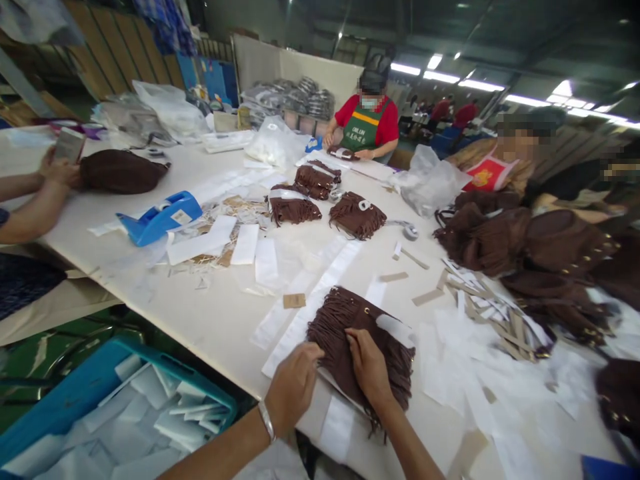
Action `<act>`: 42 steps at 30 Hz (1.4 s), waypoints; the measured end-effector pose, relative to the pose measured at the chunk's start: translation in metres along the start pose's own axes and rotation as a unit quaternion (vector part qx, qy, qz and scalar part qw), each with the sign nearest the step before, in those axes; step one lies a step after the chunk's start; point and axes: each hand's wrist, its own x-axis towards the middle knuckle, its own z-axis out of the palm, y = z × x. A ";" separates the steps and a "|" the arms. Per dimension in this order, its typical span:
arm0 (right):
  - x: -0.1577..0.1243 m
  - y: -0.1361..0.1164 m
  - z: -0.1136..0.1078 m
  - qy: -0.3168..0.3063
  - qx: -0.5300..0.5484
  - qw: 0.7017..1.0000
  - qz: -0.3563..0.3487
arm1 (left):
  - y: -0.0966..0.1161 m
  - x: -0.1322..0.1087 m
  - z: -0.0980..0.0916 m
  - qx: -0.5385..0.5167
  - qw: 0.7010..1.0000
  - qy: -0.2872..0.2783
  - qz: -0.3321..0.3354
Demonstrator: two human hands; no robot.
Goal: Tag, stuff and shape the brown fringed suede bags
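The brown bag (345, 313) lies on the table (225, 313) by its near edge. The left hand (293, 385) grasps the bag's left edge; the right hand (370, 368) rests on its middle, fingers bent, grip unclear. White strips (305, 313) lie just left

White table (225, 313) bears fringed brown bags (357, 213), paper strips (320, 293), perhaps a tape dispenser (160, 217).
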 end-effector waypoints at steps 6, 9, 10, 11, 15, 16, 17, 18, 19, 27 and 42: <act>0.002 -0.005 -0.004 0.008 0.000 1.000 0.012 | -0.017 0.037 0.014 0.119 0.979 -0.015 -0.164; 0.001 -0.005 -0.003 0.006 0.004 1.000 0.016 | -0.019 0.046 0.019 0.096 0.977 -0.019 -0.189; 0.001 -0.004 -0.003 0.005 0.004 1.000 0.019 | -0.020 0.046 0.019 0.084 0.978 -0.017 -0.191; 0.001 -0.004 -0.003 0.005 0.004 1.000 0.021 | -0.021 0.046 0.019 0.073 0.979 -0.015 -0.192; 0.000 -0.003 -0.005 0.016 0.008 0.999 0.034 | -0.029 0.046 0.021 0.007 0.975 0.006 -0.222; 0.000 -0.004 -0.006 0.020 0.010 0.999 0.037 | -0.032 0.047 0.022 -0.011 0.971 0.014 -0.237; 0.001 -0.004 -0.006 0.023 0.012 0.999 0.040 | -0.035 0.048 0.024 -0.029 0.967 0.021 -0.252; 0.001 -0.004 -0.006 0.024 0.013 0.999 0.043 | -0.037 0.049 0.026 -0.047 0.963 0.027 -0.265; 0.001 -0.004 -0.007 0.024 0.014 0.999 0.045 | -0.039 0.050 0.027 -0.064 0.959 0.031 -0.275; 0.002 -0.004 -0.008 0.027 0.016 0.999 0.044 | -0.046 0.052 0.025 -0.158 0.947 0.023 -0.278; 0.000 0.001 -0.004 0.031 0.011 0.999 0.010 | -0.014 0.039 -0.014 -0.026 0.980 0.022 -0.194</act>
